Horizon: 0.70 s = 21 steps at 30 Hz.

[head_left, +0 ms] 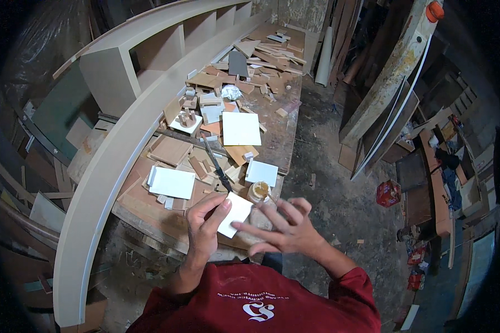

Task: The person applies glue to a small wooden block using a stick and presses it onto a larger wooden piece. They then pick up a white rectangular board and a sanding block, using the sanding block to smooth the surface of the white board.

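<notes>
Head view: I stood over the worktop (283, 141).
Left hand (205, 225): my grip pinched a white square piece (236, 213) by its left edge.
Right hand (286, 227): fingers spread, just right of the piece, holding nothing.
Glue jar (259, 192): just beyond the piece.

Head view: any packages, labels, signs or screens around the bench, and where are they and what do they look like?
Red box: on the floor right of the workbench, squarish, red with pale print.
Red packets: on the floor further right, small, red and white.
Open jar: bench edge, above the right hand, round, amber contents; no label seen.
</notes>
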Available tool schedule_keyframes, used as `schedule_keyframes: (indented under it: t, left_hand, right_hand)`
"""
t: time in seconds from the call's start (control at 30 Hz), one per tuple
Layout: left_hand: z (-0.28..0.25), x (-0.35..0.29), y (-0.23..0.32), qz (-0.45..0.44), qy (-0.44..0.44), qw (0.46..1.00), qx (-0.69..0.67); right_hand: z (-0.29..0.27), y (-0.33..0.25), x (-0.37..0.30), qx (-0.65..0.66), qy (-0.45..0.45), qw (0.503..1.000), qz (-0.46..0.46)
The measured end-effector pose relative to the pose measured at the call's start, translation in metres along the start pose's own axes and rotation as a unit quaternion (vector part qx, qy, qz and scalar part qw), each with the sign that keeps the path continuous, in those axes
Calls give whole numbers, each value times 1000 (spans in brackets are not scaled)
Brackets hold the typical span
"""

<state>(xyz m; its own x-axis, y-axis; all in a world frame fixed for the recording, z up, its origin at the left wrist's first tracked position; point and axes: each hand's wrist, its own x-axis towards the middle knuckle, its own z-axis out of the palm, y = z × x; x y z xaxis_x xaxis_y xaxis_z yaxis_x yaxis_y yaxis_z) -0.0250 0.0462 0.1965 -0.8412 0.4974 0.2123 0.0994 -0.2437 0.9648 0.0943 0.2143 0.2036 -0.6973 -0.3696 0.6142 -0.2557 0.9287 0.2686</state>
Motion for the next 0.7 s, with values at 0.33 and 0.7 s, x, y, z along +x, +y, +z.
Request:
schedule_keyframes:
  t: [0.33,0.7]
  left_hand:
    - [2,1,-2,1,7,1000,1]
    - [2,1,-4,-7,10,1000,-14]
  right_hand:
    - [0,15,1,9,-16,999,46]
    - [0,17,6,6,-23,997,74]
